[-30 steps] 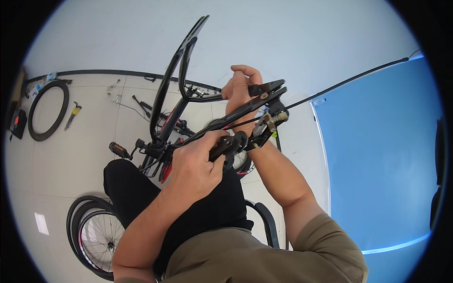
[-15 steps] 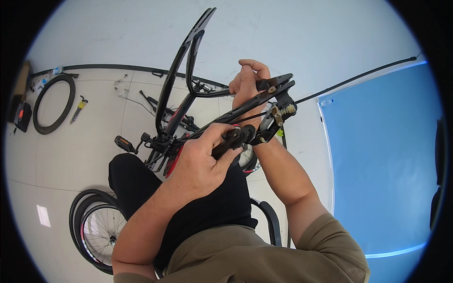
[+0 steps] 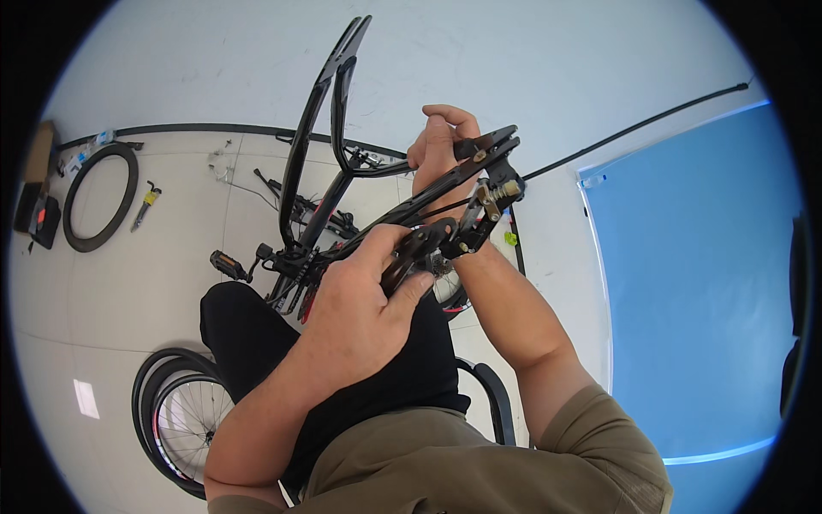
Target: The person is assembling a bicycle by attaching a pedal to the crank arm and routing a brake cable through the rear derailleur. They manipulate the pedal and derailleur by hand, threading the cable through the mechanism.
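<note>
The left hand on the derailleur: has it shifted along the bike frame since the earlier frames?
No. The left hand grips the derailleur at the same spot on the bike frame.

The left hand (image 3: 364, 300) has slid closer along the bicycle frame (image 3: 342, 171).

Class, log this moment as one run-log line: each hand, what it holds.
left hand: grips derailleur | right hand: holds bike frame rear end | spoked wheel: on floor

Single head view; looks steeply down; close over hands (image 3: 402, 248); fisheye-bent edges
</note>
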The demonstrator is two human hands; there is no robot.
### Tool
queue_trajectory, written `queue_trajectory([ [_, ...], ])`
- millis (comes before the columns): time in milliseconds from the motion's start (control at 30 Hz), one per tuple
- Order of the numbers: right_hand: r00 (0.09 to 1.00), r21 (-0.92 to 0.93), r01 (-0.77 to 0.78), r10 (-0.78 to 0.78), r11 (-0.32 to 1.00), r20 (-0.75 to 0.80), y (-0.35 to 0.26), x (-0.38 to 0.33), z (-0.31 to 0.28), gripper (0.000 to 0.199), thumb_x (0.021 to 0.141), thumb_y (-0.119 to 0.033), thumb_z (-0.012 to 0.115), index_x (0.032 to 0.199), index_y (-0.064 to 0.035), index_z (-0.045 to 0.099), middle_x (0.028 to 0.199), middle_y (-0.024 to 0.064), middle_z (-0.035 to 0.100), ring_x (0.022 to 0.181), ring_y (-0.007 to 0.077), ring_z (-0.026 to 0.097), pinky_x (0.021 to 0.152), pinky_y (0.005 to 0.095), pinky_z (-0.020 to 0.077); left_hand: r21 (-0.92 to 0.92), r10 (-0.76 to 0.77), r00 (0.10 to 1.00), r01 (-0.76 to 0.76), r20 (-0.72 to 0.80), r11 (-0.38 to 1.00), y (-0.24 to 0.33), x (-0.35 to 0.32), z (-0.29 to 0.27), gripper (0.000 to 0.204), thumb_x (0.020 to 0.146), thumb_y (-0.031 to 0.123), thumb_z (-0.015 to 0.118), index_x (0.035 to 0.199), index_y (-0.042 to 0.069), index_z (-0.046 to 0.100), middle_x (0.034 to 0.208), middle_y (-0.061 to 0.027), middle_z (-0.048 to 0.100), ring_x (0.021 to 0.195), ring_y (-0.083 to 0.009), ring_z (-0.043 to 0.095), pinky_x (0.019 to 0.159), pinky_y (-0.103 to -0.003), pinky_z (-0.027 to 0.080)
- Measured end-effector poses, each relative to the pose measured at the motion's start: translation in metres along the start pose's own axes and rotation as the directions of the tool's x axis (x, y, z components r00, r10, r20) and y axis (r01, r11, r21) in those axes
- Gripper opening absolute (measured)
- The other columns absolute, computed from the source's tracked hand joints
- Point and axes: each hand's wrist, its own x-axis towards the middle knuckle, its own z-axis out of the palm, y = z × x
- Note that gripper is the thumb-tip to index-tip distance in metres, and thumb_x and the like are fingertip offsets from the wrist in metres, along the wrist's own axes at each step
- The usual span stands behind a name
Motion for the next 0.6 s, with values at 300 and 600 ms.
queue_trajectory([
  [300,0.991,-0.025,0.130,-0.129,0.991,0.035,0.028,0.010,-0.002,0.019,0.105,-0.019,0.051,0.108,-0.0022,0.058,0.056,-0.0024,0.046,0.050,0.0064,0.041,0.048,0.0254,0.0351,-0.263,0.075,0.991,-0.101,-0.106,0.960,-0.030,0.007,0.012,0.044,0.091,0.022,0.078,0.121,-0.002,0.059,0.071,-0.0016,0.062,0.062,-0.0041,0.050,0.057,-0.024,0.040],
  [600,0.997,0.130,0.040,-0.047,0.991,0.054,0.007,0.003,0.012,0.011,0.092,-0.002,0.059,0.103,-0.0040,0.062,0.074,-0.0073,0.047,0.067,0.0043,0.040,0.058,0.0216,0.0321,-0.206,0.077,0.988,-0.103,-0.133,0.973,-0.028,0.003,-0.005,0.046,0.105,0.032,0.051,0.131,-0.005,0.056,0.064,0.0022,0.048,0.056,-0.0044,0.039,0.052,-0.022,0.030],
])
